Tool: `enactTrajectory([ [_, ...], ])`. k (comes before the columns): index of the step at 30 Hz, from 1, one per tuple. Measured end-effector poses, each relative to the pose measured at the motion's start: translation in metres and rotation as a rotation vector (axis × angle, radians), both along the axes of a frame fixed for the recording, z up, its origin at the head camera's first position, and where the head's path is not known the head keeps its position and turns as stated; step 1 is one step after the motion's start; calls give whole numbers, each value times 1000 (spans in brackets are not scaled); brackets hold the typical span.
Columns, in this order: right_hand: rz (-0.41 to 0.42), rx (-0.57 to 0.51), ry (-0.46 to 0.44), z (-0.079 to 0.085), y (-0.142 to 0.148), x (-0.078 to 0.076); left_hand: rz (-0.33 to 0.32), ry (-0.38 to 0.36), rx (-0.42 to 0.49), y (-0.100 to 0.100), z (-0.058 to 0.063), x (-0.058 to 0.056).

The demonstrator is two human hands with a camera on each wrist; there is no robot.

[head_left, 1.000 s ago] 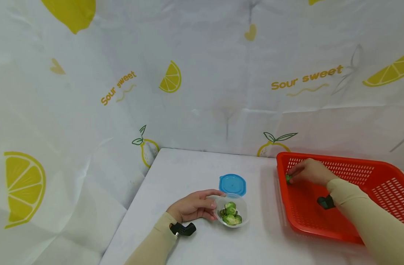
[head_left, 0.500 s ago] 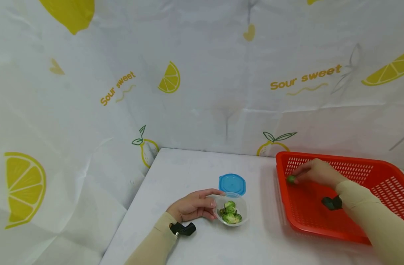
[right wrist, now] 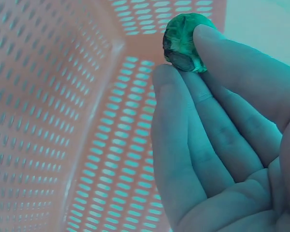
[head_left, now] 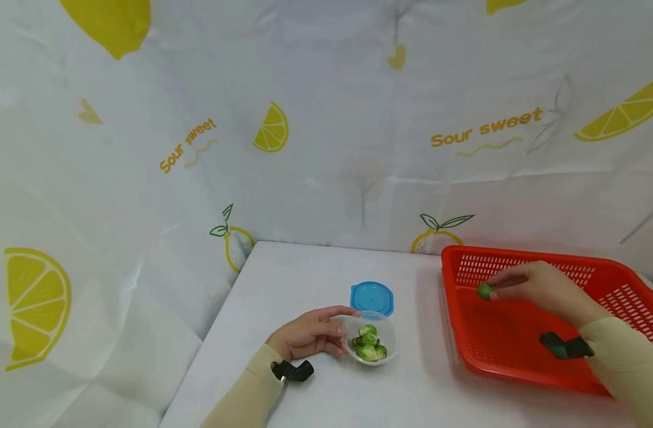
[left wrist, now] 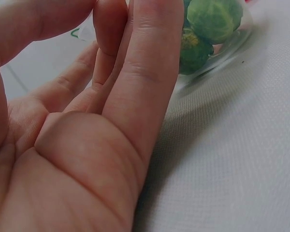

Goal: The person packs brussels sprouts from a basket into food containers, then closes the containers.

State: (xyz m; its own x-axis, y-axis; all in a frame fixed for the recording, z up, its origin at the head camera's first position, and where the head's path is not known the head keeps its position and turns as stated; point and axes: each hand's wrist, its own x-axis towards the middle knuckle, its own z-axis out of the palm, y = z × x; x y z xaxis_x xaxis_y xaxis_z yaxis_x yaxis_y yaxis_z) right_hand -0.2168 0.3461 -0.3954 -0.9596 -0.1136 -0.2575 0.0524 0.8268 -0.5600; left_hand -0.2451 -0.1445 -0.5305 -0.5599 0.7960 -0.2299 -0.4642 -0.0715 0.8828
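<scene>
My right hand (head_left: pixel 543 291) pinches a green Brussels sprout (head_left: pixel 484 291) over the left part of a red plastic basket (head_left: pixel 448 279). In the right wrist view the sprout (right wrist: pixel 186 42) sits between thumb and fingertips, cut stem end showing. On the table, my left hand (head_left: pixel 307 333) holds a small clear plastic container (head_left: pixel 391 339) from its left side, thumb at the rim and fingers against the wall. Several Brussels sprouts (head_left: pixel 368 345) lie inside it. The left wrist view has the hand (left wrist: pixel 87 145) large in front, hiding most of the container.
A blue lid (head_left: pixel 371 297) lies flat just behind the container. White table surface (head_left: pixel 294 267) spreads around them. The basket's perforated walls stand up at the right. A white sheet with lemon prints (head_left: pixel 332 148) hangs behind the table.
My right hand has lifted the sprout from the basket's left corner and moved it slightly right, so more of the sprout shows. The left hand and container have stayed put.
</scene>
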Motion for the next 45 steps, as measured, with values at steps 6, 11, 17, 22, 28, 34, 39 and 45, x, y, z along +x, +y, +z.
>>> enactTrajectory([
  [6,-7,0,9,15,-11,14,6,-2,-4,-1,1,0],
  [11,8,-10,58,27,-30,18,5,-4,-4,0,1,1],
  [17,10,-44,77,35,-60,16,-4,6,0,-1,1,-1],
  [22,30,-116,84,33,-95,12,-10,13,5,-3,1,-1],
  [28,67,-209,91,25,-133,8,-17,15,12,-1,1,-1],
  [34,72,-257,68,14,-165,10,-18,21,9,-2,1,-3],
  [39,91,-298,52,2,-185,11,-26,20,12,-2,0,-3],
  [45,114,-279,48,-7,-195,12,-28,20,17,-2,0,-4],
])
